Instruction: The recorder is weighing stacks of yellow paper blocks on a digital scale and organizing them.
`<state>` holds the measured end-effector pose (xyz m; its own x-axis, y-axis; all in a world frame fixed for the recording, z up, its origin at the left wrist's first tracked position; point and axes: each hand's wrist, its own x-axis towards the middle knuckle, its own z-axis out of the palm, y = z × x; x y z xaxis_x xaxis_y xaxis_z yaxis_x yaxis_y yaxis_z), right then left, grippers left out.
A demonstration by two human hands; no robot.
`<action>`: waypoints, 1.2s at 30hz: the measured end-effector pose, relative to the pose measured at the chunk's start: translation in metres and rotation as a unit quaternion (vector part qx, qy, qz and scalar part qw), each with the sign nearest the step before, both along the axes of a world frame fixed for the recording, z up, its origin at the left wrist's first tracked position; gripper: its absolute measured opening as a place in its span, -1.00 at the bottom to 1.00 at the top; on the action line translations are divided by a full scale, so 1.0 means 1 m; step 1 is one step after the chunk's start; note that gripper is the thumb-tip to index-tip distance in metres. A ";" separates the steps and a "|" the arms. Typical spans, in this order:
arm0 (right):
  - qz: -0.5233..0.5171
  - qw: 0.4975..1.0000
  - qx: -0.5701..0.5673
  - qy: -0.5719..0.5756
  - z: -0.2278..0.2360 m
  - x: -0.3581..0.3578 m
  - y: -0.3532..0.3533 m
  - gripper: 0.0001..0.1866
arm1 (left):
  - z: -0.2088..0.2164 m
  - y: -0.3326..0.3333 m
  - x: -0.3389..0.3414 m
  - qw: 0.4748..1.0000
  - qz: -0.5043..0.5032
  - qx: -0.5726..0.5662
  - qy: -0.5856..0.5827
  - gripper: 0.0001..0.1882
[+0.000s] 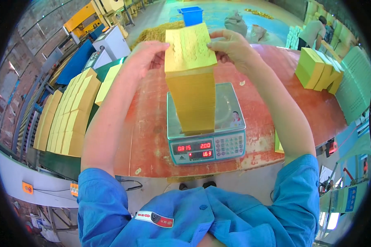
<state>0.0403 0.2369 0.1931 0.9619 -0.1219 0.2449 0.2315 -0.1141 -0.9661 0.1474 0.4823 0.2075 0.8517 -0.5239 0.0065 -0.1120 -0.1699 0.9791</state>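
A tall stack of yellow paper (193, 103) stands upright on the metal pan of a digital weighing scale (206, 148), whose red display is lit. On top are yellow sheets (189, 47) with rows of wavy cut marks, slightly askew from the stack below. My left hand (150, 55) pinches their left edge, its fingers curled beneath. At the right edge, my right hand (233, 48) grips the same sheets with thumb and bent fingers. How many sheets lie between the fingers cannot be made out.
The scale rests on a worn red table (148, 136). Several yellow paper blocks (70, 115) stand in rows at the left, and more blocks (317, 70) at the right. A blue bin (191, 16) and a bending person (314, 33) are farther back.
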 end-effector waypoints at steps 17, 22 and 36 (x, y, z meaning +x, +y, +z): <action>-0.057 0.995 -0.063 0.049 -0.020 0.000 0.010 -0.50 | -0.034 -0.003 0.010 0.999 -0.008 0.036 0.016 -0.77; -0.077 0.994 -0.060 0.039 -0.021 -0.008 0.016 -0.49 | -0.042 -0.003 0.007 0.999 0.001 0.032 -0.023 -0.74; -0.108 0.984 -0.097 -0.101 -0.099 -0.176 0.109 -0.68 | -0.179 0.260 0.095 0.828 0.302 0.397 -0.255 -0.41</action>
<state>-0.1353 0.3462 0.0941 0.8481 -0.2502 0.4671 0.3667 -0.3592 -0.8582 0.2426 0.7426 0.0288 0.9527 -0.0150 0.3035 -0.1363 -0.9137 0.3827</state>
